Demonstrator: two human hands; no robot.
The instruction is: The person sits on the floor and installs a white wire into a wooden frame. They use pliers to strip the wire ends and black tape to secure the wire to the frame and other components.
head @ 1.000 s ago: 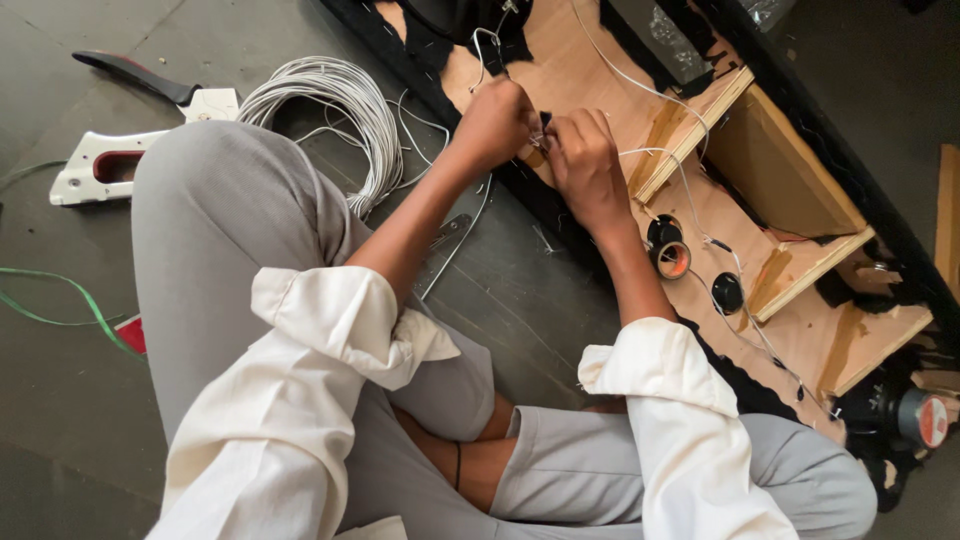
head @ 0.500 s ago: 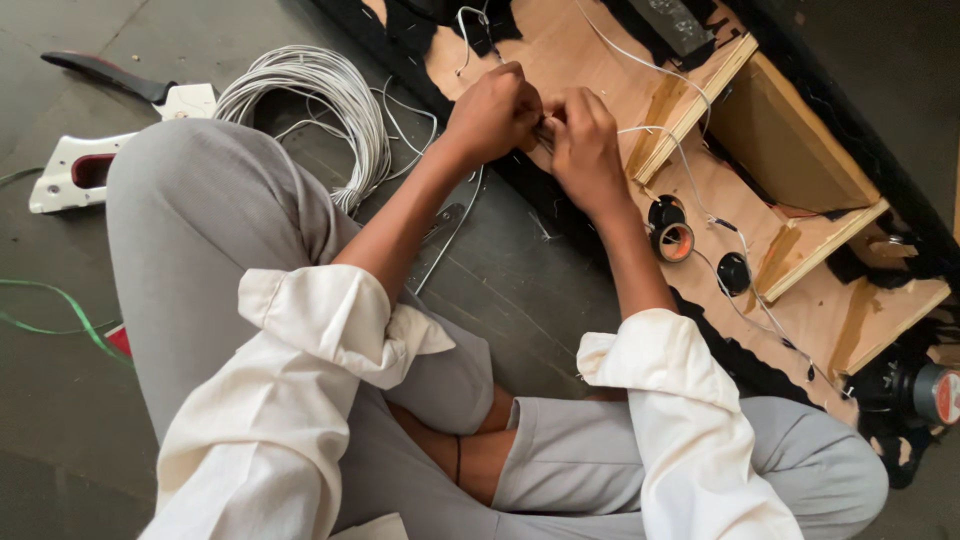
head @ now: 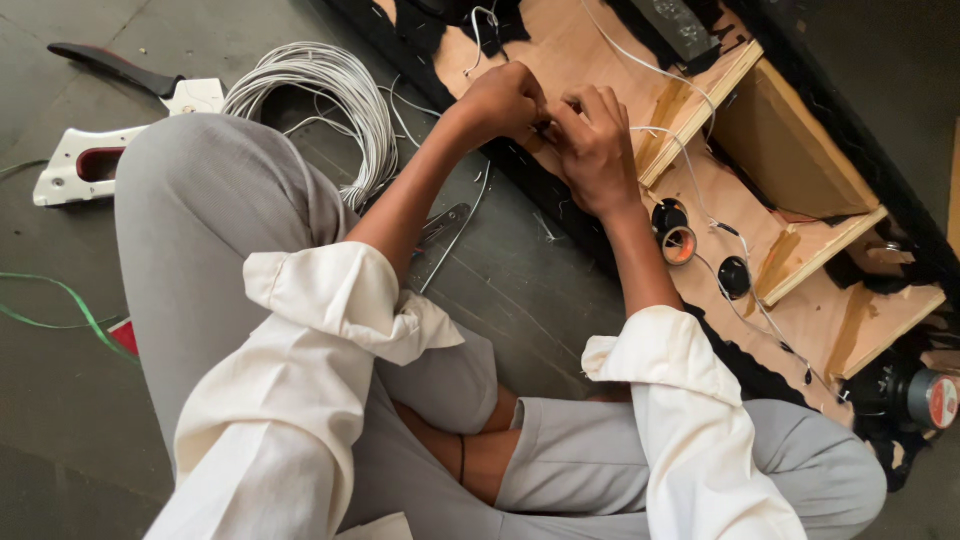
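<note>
While the person sat cross-legged on the floor (head: 560,300), a white staple gun (head: 95,160) lay at the far left beside a green strap (head: 60,300), both untouched and in the same spots as half a second before. Next to them rested a coil of white wire (head: 320,100), with loose strands running toward the board. A pair of pliers (head: 440,228) lay on the floor under the left forearm, unmoved. The left hand (head: 505,100) was closed in a pinching grip at the edge of the plywood board (head: 570,50), fingertips meeting those of the right hand (head: 595,145), which was likewise curled shut; something small and dark was caught between them, though I cannot tell exactly what it was. Compared with the earlier frame, both hands had stayed pressed together at the same place on the board's near edge, with hardly any shift. A thin white wire (head: 690,160) trailed from the hands across the board, past two small round black parts (head: 670,215) to the right. At the far right, a roll of tape (head: 930,398) sat by the board's corner.
</note>
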